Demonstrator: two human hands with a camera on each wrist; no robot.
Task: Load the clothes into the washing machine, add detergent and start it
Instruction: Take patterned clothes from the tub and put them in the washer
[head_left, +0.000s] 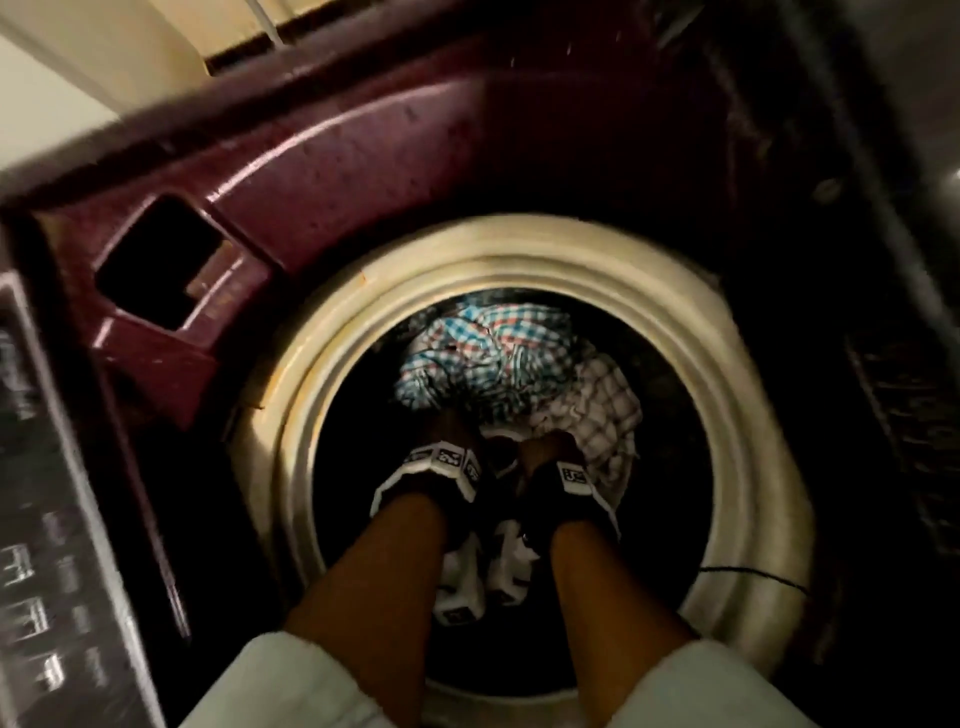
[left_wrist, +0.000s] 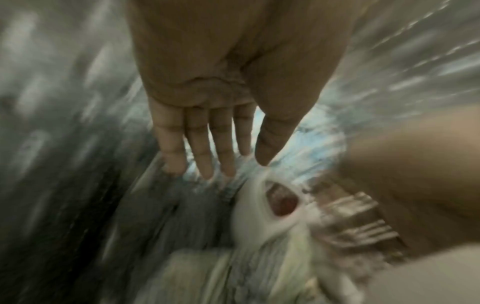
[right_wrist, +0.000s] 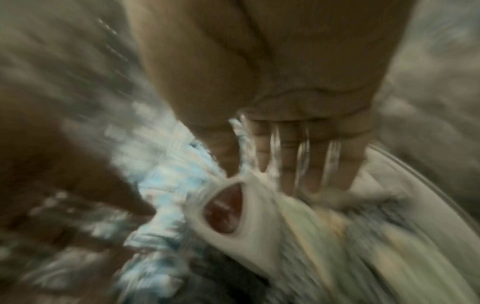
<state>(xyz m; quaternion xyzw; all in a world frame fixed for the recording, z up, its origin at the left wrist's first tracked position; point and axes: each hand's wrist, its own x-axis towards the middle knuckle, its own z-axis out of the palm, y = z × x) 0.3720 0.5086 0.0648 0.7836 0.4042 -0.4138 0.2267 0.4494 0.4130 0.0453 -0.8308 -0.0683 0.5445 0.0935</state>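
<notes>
The top-loading washing machine has a maroon top (head_left: 363, 156) and a cream drum rim (head_left: 519, 249). Inside the drum lie a blue checked cloth (head_left: 483, 343), a beige checked cloth (head_left: 608, 405) and a white garment (left_wrist: 259, 222) with a neck opening. Both of my hands reach down into the drum. My left hand (head_left: 447, 431) has straight fingers (left_wrist: 205, 148) whose tips touch the blue checked cloth (left_wrist: 298, 144). My right hand (head_left: 550, 447) lies with straight fingers (right_wrist: 314, 164) pressing on the clothes beside the white garment (right_wrist: 259, 216). Both wrist views are blurred.
A rectangular open compartment (head_left: 161, 260) sits in the maroon top at the left. The control panel (head_left: 41, 545) runs along the left edge. A thin black cord (head_left: 753, 577) crosses the rim at the right. The dark raised lid (head_left: 883, 234) stands to the right.
</notes>
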